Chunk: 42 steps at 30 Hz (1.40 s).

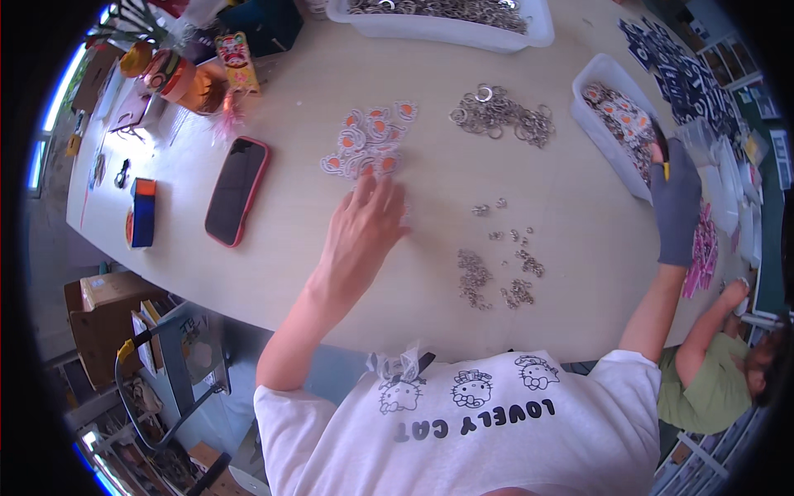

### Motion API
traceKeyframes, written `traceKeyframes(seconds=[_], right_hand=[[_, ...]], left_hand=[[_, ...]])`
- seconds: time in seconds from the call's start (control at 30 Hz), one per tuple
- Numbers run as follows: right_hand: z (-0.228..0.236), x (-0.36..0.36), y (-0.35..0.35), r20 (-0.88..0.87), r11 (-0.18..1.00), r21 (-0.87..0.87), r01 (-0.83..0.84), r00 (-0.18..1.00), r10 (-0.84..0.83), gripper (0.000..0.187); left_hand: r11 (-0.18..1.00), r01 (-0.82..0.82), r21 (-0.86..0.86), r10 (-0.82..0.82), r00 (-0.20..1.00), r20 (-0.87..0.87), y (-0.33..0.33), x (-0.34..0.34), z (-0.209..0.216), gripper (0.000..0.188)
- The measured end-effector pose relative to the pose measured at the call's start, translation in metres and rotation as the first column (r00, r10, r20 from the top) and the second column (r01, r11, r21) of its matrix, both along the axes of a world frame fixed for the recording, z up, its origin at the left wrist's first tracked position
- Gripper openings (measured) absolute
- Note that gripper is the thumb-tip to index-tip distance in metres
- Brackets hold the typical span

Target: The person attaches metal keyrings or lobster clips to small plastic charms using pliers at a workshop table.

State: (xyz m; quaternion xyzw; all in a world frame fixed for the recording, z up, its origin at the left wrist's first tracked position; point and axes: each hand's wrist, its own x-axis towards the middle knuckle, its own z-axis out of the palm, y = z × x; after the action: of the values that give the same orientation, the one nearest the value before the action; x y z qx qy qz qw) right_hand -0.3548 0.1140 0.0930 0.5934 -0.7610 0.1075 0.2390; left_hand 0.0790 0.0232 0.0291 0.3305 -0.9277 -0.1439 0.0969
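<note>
My bare left hand (361, 225) reaches over the table with its fingers stretched out and a little apart. Its fingertips are at the near edge of a pile of flat white charms with orange centres (354, 139). On the right, my right hand (676, 202) wears a grey glove and is closed round pliers (659, 147) with red and yellow on the handles; their jaws are hard to make out. The pliers are over the edge of a white plastic tub (589, 107) holding finished-looking charms with metal rings. Loose metal key rings (504, 116) lie between the charm pile and the tub.
Small metal fittings (473, 279) lie in little heaps nearer me. A phone in a red case (236, 192), a blue and orange box (143, 213) and a bottle (186, 83) stand left. A larger tub (447, 35) of rings is at the back. Another person (707, 372) sits at right.
</note>
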Motion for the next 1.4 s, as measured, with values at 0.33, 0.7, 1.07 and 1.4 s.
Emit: traceKeyframes(seconds=[0.33,0.7,1.07,1.4], right_hand=[[-0.058,0.112,0.013,0.693,0.87,0.093,-0.485,0.659,0.293,0.019],[-0.076,0.134,-0.031,0.504,0.707,0.074,-0.703,0.638,0.582,0.023],[-0.048,0.138,-0.027,0.996,0.836,-0.074,-0.544,0.005,0.092,0.014],[-0.053,0.152,-0.025,0.993,0.854,-0.08,-0.514,0.028,0.11,0.015]], left_hand=[[0.89,0.187,-0.415,-0.063,0.954,0.294,0.005,-0.014,-0.021,0.044],[0.608,0.103,0.787,0.453,0.769,-0.451,-0.022,-0.047,0.005,0.029],[0.251,0.388,0.887,0.47,0.752,-0.462,-0.016,-0.069,-0.027,0.038],[0.347,0.425,0.836,0.523,0.652,-0.548,-0.001,-0.072,-0.027,0.016]])
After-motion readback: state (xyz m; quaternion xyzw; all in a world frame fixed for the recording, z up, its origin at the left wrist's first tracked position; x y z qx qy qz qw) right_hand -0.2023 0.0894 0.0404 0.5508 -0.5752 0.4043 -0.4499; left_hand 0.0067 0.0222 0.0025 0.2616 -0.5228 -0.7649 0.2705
